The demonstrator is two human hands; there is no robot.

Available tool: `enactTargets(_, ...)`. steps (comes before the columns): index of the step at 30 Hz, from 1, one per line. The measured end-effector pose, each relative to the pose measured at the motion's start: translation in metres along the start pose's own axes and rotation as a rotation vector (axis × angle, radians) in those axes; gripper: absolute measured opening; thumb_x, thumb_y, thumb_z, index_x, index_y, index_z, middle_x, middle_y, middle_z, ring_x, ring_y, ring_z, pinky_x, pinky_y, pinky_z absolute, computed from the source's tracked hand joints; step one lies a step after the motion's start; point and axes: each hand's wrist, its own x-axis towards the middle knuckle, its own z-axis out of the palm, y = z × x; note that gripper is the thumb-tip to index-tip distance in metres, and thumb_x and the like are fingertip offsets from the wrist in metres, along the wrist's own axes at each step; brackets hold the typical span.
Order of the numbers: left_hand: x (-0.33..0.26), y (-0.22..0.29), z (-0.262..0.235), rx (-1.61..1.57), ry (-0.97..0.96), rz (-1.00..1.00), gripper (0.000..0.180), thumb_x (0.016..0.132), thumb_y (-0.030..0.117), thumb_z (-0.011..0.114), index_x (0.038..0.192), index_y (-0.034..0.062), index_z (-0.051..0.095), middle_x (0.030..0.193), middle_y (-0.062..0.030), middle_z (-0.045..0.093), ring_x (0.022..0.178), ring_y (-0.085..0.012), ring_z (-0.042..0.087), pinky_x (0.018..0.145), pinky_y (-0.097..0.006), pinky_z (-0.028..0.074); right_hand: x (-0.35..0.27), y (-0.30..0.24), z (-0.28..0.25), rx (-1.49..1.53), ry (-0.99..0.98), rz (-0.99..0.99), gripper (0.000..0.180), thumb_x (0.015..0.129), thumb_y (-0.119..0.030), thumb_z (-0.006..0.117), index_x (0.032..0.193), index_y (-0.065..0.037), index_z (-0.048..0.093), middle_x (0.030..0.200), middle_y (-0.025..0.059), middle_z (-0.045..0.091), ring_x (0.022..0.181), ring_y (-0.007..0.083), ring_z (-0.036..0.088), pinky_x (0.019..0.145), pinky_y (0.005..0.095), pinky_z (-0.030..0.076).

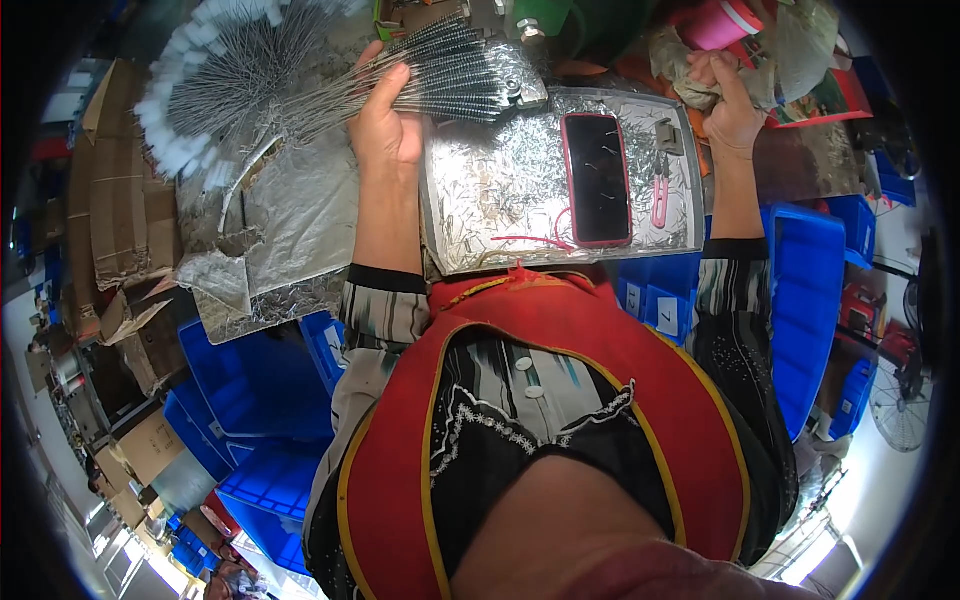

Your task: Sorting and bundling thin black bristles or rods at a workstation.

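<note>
1 wire bndl (445, 78) in L hand (388, 125); 1 phone (598, 180).

Worn at the left of my head, the one fisheye view looks steeply down at fairly close range on the shallow tray (438, 225), taking in my left hand (390, 125) and right hand (730, 115) by its far corners and my red apron (695, 430) on its near side.

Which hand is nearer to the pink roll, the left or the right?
Right. The right hand is just below the pink roll in the picture; the left hand is far to its left, holding the wire bundle.
</note>
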Motion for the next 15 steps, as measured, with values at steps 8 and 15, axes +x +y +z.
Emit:
enactTargets(8,0.002,-0.005,-0.002,-0.029,0.052,0.017,0.038,0.076,-0.009,0.052,0.112,0.0017,0.045,0.102,-0.0176,0.054,0.092,-0.0264,0.056,0.083,-0.037,0.048,0.033,-0.055,-0.012,-0.245,0.072,0.367,0.013,0.075,-0.004,0.054,0.076,0.008,0.058,0.061,0.0107,0.049,0.064,0.0226,0.054,0.067,0.0339,0.046)
enactTargets(15,0.000,-0.005,0.003,-0.020,0.123,0.036,0.039,0.075,-0.010,0.053,0.113,-0.0003,0.044,0.100,-0.0172,0.055,0.089,-0.0258,0.057,0.082,-0.037,0.049,0.044,-0.059,-0.019,-0.081,0.042,0.509,0.015,0.077,-0.005,0.050,0.076,0.007,0.059,0.059,0.0075,0.044,0.059,0.0205,0.048,0.067,0.0344,0.045)
